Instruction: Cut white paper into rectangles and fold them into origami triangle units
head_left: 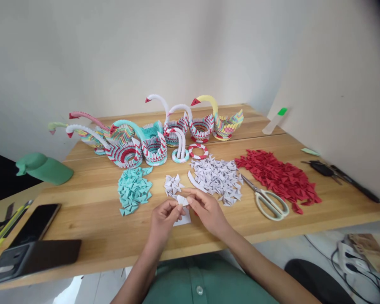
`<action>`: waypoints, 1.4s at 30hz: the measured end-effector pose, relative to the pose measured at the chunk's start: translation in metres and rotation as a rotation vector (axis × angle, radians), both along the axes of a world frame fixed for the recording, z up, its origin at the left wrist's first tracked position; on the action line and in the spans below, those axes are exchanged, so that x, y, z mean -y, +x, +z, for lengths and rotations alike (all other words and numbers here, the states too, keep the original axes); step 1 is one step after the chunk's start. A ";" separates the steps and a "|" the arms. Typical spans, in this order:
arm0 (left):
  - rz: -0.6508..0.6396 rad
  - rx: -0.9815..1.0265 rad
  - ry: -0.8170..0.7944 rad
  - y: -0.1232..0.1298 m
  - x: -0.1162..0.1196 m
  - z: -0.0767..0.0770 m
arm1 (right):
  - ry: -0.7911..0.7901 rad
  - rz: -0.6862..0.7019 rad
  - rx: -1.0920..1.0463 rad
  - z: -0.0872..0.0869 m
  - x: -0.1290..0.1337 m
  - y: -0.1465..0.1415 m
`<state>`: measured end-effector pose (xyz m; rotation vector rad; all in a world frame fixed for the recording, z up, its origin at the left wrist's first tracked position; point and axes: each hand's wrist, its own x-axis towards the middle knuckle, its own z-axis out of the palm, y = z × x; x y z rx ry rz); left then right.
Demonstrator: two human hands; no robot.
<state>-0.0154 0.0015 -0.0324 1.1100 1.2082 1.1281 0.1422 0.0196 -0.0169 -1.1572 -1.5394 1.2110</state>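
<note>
Close to the table's front edge, a small white folded paper piece [183, 200] is pinched between my two hands. My left hand [166, 212] grips its left side with thumb and fingers. On the other side my right hand [207, 208] pinches its right corner. Below them lies a white paper sheet [184, 220], partly hidden by the hands. A small group of white folded pieces [173, 185] sits just beyond my fingers. Behind my right hand are a larger white pile [220, 177] and a short curved white strip [194, 181].
A teal pile [134, 188] lies left, a red pile [278, 175] right, beside scissors [270, 202]. Several paper swans [126, 153] and a red-and-white ring [198, 151] stand behind. At left are a green bottle [46, 168], a phone [34, 223] and a black box [47, 255].
</note>
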 end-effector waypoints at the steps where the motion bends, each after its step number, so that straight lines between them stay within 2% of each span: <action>1: -0.007 0.009 -0.004 0.000 0.000 0.001 | -0.011 0.042 -0.005 0.001 -0.001 0.001; 4: -0.031 0.015 0.008 0.003 0.000 0.003 | -0.063 0.134 -0.016 0.005 -0.004 -0.001; 7: -0.052 -0.038 0.059 0.007 0.003 0.002 | -0.059 0.106 0.062 0.007 -0.006 -0.005; 11: -0.069 -0.144 0.148 0.008 0.010 0.001 | 0.032 0.062 0.168 0.010 -0.007 -0.007; 14: 0.001 -0.169 0.175 0.005 0.014 0.002 | 0.084 0.063 0.158 0.015 -0.007 -0.002; 17: 0.118 -0.129 0.167 0.002 0.014 0.002 | 0.056 0.161 0.121 0.017 -0.007 0.003; 19: 0.147 -0.106 0.175 0.001 0.013 0.000 | 0.017 0.188 0.134 0.014 -0.005 0.004; 22: 0.145 -0.116 0.194 0.001 0.013 -0.004 | 0.024 0.129 0.174 0.007 -0.002 0.002; 33: 0.116 -0.196 0.220 0.003 0.014 -0.008 | 0.309 0.046 0.101 -0.007 0.007 0.002; 37: 0.146 -0.221 0.204 0.003 0.012 -0.013 | 0.304 0.036 0.101 -0.013 0.003 0.002; 42: 0.086 -0.234 0.196 0.006 0.011 -0.012 | 0.297 0.032 0.123 -0.015 0.004 0.002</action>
